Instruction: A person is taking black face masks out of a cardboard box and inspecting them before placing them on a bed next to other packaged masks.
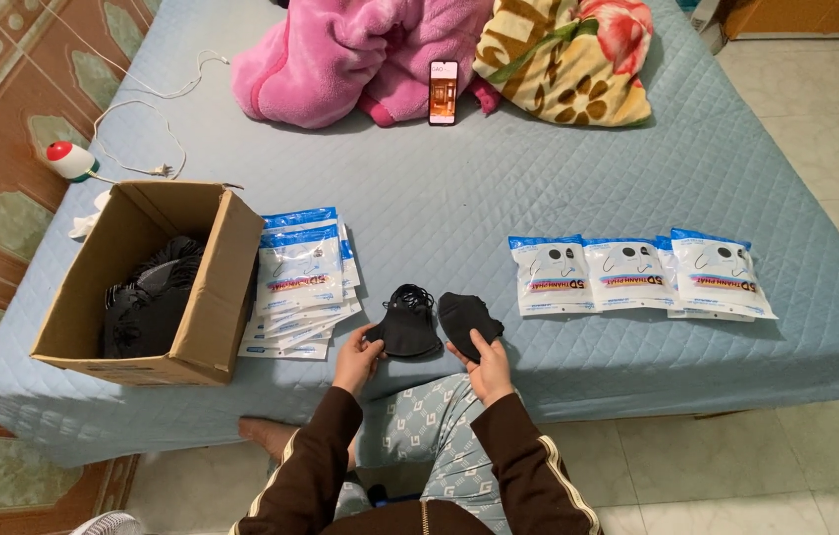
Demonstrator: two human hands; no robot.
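— Black fabric masks, two: where did they lie?
— One mask with coiled ear loops (409, 322) and one folded mask (469, 322) sat at six o'clock on the blue quilted mattress (499, 188), touching at the edge. The left hand (357, 357) pinched the looped one; the right hand (487, 367) gripped the folded one.
— Surroundings?
— At nine o'clock, a stack of white-and-blue pouches (302, 282), then an open cardboard box (147, 282) of black masks. At three o'clock, a row of pouches (642, 275). At twelve o'clock, a phone (443, 92), a pink blanket (340, 59), a floral blanket (568, 59). At ten o'clock, a red-and-white device (68, 159) with a white cord.
— Hazards?
— In my judgement, loops could tangle, and either mask might slip off the near edge onto the floor, lying so close to it.
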